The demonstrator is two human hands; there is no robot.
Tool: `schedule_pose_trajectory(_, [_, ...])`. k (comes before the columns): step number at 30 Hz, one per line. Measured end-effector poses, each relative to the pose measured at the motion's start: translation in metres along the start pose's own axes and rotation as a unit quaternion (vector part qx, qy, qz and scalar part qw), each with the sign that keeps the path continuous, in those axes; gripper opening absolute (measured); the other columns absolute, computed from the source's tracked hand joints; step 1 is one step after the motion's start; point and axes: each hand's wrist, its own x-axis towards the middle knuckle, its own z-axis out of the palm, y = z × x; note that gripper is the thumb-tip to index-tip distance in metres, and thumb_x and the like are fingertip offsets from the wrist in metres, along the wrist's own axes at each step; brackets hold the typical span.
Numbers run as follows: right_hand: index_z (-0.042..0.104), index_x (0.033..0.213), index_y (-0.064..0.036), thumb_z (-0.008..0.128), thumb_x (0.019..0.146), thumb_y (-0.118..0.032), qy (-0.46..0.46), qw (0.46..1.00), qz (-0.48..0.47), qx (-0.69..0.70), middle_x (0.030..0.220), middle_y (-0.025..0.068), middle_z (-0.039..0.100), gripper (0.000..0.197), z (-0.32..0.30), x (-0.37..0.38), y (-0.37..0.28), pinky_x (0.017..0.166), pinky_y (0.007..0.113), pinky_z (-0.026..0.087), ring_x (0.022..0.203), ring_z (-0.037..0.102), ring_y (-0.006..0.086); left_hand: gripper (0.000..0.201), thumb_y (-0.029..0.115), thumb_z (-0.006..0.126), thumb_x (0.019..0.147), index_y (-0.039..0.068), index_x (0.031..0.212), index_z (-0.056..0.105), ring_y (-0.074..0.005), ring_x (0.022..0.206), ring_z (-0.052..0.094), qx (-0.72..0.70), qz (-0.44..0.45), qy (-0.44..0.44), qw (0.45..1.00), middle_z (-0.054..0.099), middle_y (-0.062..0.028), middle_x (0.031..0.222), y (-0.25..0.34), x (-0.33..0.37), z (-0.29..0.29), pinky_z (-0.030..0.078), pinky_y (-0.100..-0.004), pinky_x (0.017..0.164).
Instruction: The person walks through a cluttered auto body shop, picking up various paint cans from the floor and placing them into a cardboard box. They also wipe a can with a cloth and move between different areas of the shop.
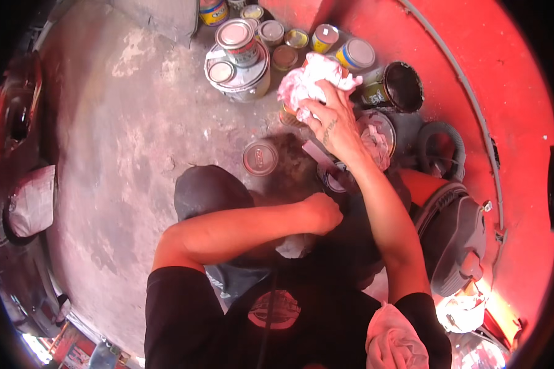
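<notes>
My right hand (337, 126) reaches forward with its fingers closed on a crumpled white and pink cloth (311, 79) among the cans. A small can, partly hidden, stands under the near edge of the cloth. Closed in a fist, my left hand (324, 213) is over my lap; its fingers are turned under, so anything inside is hidden. Between my knees stands an open can (333, 179) with a flat strip (317, 152) slanting across it. A round brown lid or tin (260, 158) rests on the floor to its left.
A large pail (243, 91) carries smaller cans. Several paint cans (355, 54) line the red wall (505, 80). A dark open can (403, 87) lies tilted at right, near a tub (381, 126) with a crumpled cloth. A grey hose (443, 138) curls beside a dark grey machine (455, 240).
</notes>
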Motion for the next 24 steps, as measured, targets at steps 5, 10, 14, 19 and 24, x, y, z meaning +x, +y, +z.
schedule_pose_trajectory(5, [0.076, 0.097, -0.0063, 0.065, 0.071, 0.005, 0.082, 0.987, 0.047, 0.13, 0.119, 0.0185, 0.064, 0.03, -0.002, -0.004, 0.036, 0.095, 0.043, 0.051, 0.113, 0.061, 0.0362, 0.015, 0.017, 0.07, 0.08, 0.011, 0.089, 0.08, -0.0302, 0.091, 0.075, 0.0, 0.008, 0.006, 1.0, 0.077, -0.0122, 0.095, -0.004, -0.002, -0.015, 0.06, -0.0423, 0.074])
schedule_pose_trajectory(10, [0.073, 0.097, 0.0024, 0.062, 0.073, 0.009, 0.16, 0.932, 0.18, 0.27, 0.107, 0.0087, 0.064, 0.027, -0.036, -0.015, 0.032, 0.082, 0.026, 0.051, 0.097, 0.064, 0.0172, 0.013, 0.016, 0.072, 0.076, 0.009, 0.085, 0.079, -0.0335, 0.085, 0.074, -0.006, 0.024, 0.017, 1.0, 0.076, -0.0135, 0.087, -0.004, -0.006, -0.006, 0.059, -0.0456, 0.07])
schedule_pose_trajectory(14, [0.073, 0.101, 0.0009, 0.059, 0.076, 0.008, 0.191, 0.945, 0.141, 0.223, 0.11, 0.0088, 0.064, 0.03, -0.039, -0.005, 0.022, 0.08, 0.027, 0.051, 0.098, 0.064, 0.0172, 0.015, 0.016, 0.071, 0.079, 0.009, 0.089, 0.079, -0.0312, 0.09, 0.075, 0.009, 0.012, -0.015, 1.0, 0.077, -0.0126, 0.093, -0.001, -0.005, -0.01, 0.059, -0.0435, 0.073])
schedule_pose_trajectory(19, [0.073, 0.104, -0.0038, 0.064, 0.072, 0.008, 0.192, 0.977, 0.007, 0.093, 0.119, 0.0149, 0.061, 0.035, -0.012, 0.018, -0.01, 0.093, 0.039, 0.051, 0.109, 0.062, 0.0342, 0.014, 0.016, 0.072, 0.077, 0.01, 0.087, 0.079, -0.0322, 0.089, 0.074, 0.011, 0.006, -0.014, 1.0, 0.076, -0.0136, 0.091, -0.005, -0.002, -0.01, 0.059, -0.0442, 0.073])
schedule_pose_trajectory(24, [0.071, 0.102, -0.0083, 0.065, 0.072, 0.004, 0.103, 0.994, 0.002, -0.022, 0.123, 0.0162, 0.059, 0.033, 0.028, 0.003, -0.017, 0.098, 0.047, 0.047, 0.114, 0.056, 0.0367, 0.014, 0.018, 0.074, 0.076, 0.011, 0.087, 0.079, -0.0321, 0.088, 0.074, -0.044, 0.025, 0.01, 0.999, 0.076, -0.0135, 0.09, -0.018, 0.008, 0.006, 0.059, -0.0452, 0.075])
